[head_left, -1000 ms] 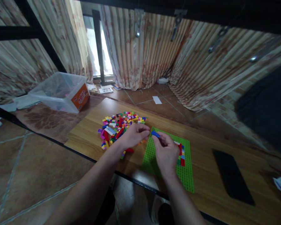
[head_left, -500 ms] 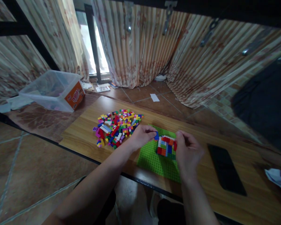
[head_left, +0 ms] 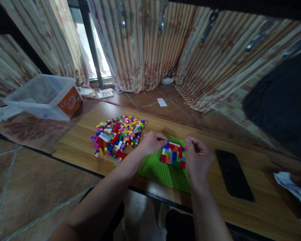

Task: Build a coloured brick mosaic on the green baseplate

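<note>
My left hand (head_left: 153, 143) is closed in a pinch on a small blue brick (head_left: 166, 146), at the upper left corner of a flat block of coloured bricks (head_left: 174, 156). That block, in red, white, blue, orange and green, sits over a green baseplate (head_left: 163, 174). Along its right edge is my right hand (head_left: 199, 159), fingers curled and thumb against them. Its fingertips hide whatever they may grip. Left of my left hand, a spread of loose bricks (head_left: 120, 137) in many colours lies on the wooden table (head_left: 77, 134).
A black phone-like slab (head_left: 234, 175) lies right of the baseplate. Beyond the table's left end stands a clear plastic bin (head_left: 40, 97) with an orange label. White crumpled paper (head_left: 291, 190) is at the far right, near a person in dark clothing (head_left: 281, 107). Striped curtains (head_left: 140, 47) hang behind.
The blue brick in my left hand has come down against the block's upper left corner. My right hand stays at the right edge. The whole view has shifted slightly.
</note>
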The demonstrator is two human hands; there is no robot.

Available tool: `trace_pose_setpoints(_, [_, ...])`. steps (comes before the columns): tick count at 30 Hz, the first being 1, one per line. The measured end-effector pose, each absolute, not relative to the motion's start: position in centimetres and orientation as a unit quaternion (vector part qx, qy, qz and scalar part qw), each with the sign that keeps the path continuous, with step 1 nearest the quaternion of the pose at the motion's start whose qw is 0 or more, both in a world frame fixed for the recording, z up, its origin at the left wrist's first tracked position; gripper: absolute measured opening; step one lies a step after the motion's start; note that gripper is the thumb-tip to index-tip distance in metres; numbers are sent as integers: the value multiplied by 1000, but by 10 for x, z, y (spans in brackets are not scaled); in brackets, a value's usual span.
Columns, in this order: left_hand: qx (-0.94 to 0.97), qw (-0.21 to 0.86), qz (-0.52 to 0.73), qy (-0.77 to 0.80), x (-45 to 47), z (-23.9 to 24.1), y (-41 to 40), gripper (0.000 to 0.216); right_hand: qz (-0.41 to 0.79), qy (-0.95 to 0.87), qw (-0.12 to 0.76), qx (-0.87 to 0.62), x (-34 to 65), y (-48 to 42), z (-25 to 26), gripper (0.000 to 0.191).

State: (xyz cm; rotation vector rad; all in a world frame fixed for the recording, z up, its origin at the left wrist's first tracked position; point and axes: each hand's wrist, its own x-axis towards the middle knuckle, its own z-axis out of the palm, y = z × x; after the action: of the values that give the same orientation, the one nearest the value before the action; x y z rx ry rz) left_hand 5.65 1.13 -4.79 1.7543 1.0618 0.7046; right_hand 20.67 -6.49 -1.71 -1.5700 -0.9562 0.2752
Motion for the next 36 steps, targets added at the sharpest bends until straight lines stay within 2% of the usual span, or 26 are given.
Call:
trace_pose_setpoints(4, [724, 446, 280, 445, 59, -43, 9, 26, 132, -436, 576, -679, 212, -65, -22, 28])
trace_pose_setpoints(10, [723, 442, 291, 444, 61, -40, 6, 25, 116, -558, 433, -698, 213, -64, -28, 32])
trace_pose_setpoints(18, [733, 431, 264, 455, 60, -27, 3, 23, 167, -660, 342, -648, 211, -62, -38, 36])
trace_pose_setpoints(27, [754, 413, 226, 458, 64, -18, 5, 19, 235, -621, 377, -646, 217, -58, -37, 31])
trace_pose_setpoints(36, [773, 370, 230, 462, 66, -17, -4, 21, 276, -594, 367, -660, 217, -54, -38, 36])
